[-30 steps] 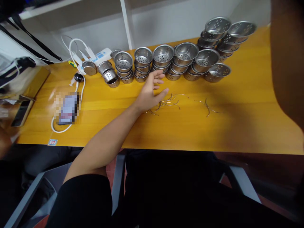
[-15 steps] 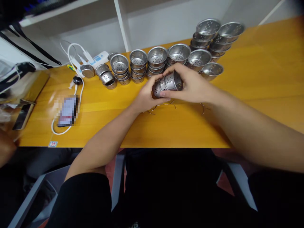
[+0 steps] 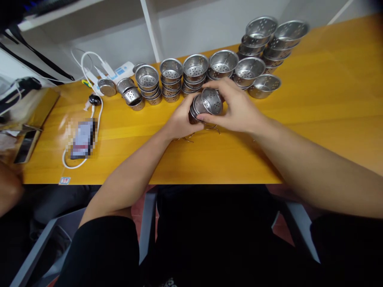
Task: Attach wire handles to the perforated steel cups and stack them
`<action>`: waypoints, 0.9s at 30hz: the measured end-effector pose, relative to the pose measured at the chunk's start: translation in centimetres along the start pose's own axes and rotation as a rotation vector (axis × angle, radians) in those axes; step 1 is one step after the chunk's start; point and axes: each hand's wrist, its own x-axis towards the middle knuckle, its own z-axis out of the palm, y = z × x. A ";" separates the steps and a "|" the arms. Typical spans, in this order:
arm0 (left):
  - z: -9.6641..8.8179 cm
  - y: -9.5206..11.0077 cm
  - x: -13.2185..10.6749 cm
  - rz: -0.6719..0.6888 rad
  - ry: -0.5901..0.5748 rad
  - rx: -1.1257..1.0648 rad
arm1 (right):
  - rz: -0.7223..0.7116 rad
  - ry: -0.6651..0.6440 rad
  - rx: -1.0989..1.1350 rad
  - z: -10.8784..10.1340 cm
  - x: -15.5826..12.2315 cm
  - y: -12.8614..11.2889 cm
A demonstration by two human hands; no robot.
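Observation:
A short stack of perforated metal cups (image 3: pixel 212 102) is held between my two hands above the table, tipped on its side. My left hand (image 3: pixel 183 117) wraps the left end, its fingers closed around the metal. From the right, my right hand (image 3: pixel 236 104) grips the other cup between thumb and fingers, with a perforated face toward me. Thin bent wires (image 3: pixel 188 138) lie on the table just below the hands. Behind them stands a row of stacked perforated cups, one stack (image 3: pixel 195 71) right beyond my fingers.
Taller cup stacks (image 3: pixel 261 32) rise at the back right, with a single cup (image 3: pixel 265 86) in front. Small tipped cups (image 3: pixel 132 95) sit left. A phone (image 3: pixel 82 139) with a white cable, a power strip (image 3: pixel 122 71) and another person's arm (image 3: pixel 8 187) are farther left.
The held cups have turned so the perforated face of the right one points more toward me. Both hands keep their grip. The view has shifted slightly.

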 end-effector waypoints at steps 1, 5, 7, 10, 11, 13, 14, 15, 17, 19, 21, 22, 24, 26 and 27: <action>-0.1 0.2 0.0 -0.006 -0.009 0.010 | 0.007 -0.009 0.003 0.0 0.0 -0.2; -0.4 0.8 0.2 -0.060 -0.026 0.006 | 0.013 -0.024 0.076 -0.2 0.2 -0.6; -0.5 0.8 0.2 -0.070 -0.025 -0.007 | 0.018 -0.026 0.131 -0.5 0.3 -0.3; -0.6 0.3 0.1 -0.024 -0.032 0.001 | 0.021 -0.043 0.141 -0.8 0.4 0.5; -0.6 -0.1 0.1 0.004 -0.034 0.011 | 0.002 -0.036 0.123 -0.8 0.3 0.7; -0.6 -0.8 0.1 0.058 -0.035 0.032 | -0.057 -0.012 0.076 -0.8 0.1 1.0; -0.5 -1.2 0.1 0.076 -0.031 0.039 | -0.082 -0.010 0.049 -0.8 0.0 1.0; -0.5 -1.5 0.2 0.087 -0.024 0.044 | -0.098 -0.017 0.023 -0.8 -0.2 0.9; -0.5 -2.0 0.5 0.096 0.002 0.058 | -0.095 -0.047 -0.023 -0.9 -0.4 0.6; -0.6 -2.1 0.8 0.107 0.033 0.080 | -0.071 -0.064 -0.055 -1.1 -0.5 0.1; -0.7 -2.0 0.9 0.113 0.050 0.096 | -0.051 -0.060 -0.071 -1.1 -0.5 -0.3; -0.7 -1.9 0.9 0.107 0.051 0.097 | -0.042 -0.060 -0.075 -1.2 -0.5 -0.4; -0.8 -1.8 0.8 0.083 0.043 0.084 | -0.021 -0.066 -0.078 -1.3 -0.5 -0.7; -1.0 -2.0 0.6 0.053 0.038 0.071 | 0.005 -0.064 -0.089 -1.6 -0.4 -1.1; -1.2 -2.3 0.6 0.036 0.046 0.071 | 0.014 -0.056 -0.106 -2.0 -0.3 -1.2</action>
